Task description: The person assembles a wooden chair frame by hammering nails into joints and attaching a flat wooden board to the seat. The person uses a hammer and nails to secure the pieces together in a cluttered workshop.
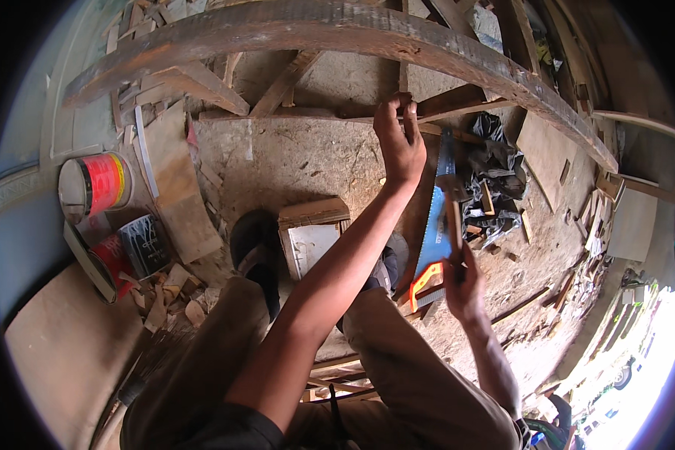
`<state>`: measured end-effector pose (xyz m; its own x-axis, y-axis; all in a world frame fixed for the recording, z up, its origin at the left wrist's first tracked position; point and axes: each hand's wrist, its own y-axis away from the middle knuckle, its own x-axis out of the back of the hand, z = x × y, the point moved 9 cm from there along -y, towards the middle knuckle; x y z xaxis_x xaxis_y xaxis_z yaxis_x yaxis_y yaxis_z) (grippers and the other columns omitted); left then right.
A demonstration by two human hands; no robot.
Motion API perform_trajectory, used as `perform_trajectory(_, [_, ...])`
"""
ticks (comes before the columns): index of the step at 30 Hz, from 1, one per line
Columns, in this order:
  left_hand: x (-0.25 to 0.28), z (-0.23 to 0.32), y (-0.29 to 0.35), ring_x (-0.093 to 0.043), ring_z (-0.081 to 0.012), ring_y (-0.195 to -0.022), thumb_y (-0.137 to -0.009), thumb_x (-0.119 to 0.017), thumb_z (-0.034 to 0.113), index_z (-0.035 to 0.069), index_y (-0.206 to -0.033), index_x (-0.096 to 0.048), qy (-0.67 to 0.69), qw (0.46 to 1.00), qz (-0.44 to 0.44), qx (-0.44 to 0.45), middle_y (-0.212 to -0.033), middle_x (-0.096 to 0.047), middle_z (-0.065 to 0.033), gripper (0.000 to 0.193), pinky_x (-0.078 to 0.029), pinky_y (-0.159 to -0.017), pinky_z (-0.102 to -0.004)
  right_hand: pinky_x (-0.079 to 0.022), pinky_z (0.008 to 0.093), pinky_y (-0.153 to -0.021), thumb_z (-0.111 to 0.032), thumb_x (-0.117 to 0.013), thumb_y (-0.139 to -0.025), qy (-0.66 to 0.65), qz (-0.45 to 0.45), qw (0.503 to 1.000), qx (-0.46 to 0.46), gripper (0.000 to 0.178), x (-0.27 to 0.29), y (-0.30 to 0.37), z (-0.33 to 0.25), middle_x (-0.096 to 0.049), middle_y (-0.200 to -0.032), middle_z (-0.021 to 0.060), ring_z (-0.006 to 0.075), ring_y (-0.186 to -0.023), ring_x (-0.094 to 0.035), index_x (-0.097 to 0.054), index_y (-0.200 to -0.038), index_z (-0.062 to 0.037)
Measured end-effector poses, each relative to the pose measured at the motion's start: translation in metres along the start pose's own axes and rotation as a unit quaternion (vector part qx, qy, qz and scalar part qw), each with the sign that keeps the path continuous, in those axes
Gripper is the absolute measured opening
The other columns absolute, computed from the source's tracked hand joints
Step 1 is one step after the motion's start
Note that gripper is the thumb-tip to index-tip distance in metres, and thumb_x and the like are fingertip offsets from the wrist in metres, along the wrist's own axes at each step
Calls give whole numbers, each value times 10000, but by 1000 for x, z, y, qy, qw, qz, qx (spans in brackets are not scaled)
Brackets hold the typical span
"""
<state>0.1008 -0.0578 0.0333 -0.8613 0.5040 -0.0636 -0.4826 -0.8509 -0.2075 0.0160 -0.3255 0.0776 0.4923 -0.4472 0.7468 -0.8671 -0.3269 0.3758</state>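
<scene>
Fingers of my left hand (399, 135) pinch the thin brown wooden strip (457, 100) to keep it from wobbling. Just below them, my right hand (461, 289) wraps tight around the orange handle of the blue hand saw (436, 225), blade pointing up at the strip.

A thin wooden strip (427, 112) is gripped by the left hand (399, 139), fingers curled over it, just below a heavy weathered beam (315, 30). A hammer (453, 214) is held upright in the right hand (461, 285), beside a blue handsaw (435, 225) with an orange handle. Paint cans (94, 184) are seen at the left, wood offcuts (169, 289) scattered near them
</scene>
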Motion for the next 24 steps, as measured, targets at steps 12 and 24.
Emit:
perform_trajectory(12, [7, -9, 3, -574, -340, -955, -814, -646, -6, 22, -1007, -572, -15, 999, 21, -26, -1023, -620, -139, 208, -434, -874, -446, -540, 454, -647, -101, -568, -942, 299, -41, 863, 404, 453, 82, -68, -216, -652, -947, 212, 363, -779, -666, -442, -1368, -11])
perform_trajectory(24, [13, -14, 0, -642, -184, -882, -857, -699, 59, 31, -971, -651, 77, 996, 35, 6, -952, -673, -83, 127, -491, -779, -311, -519, 479, -570, -158, -530, -963, 385, -84, 853, 341, 470, 65, -94, -214, -632, -834, 197, 377, -699, -641, -403, -1412, -111])
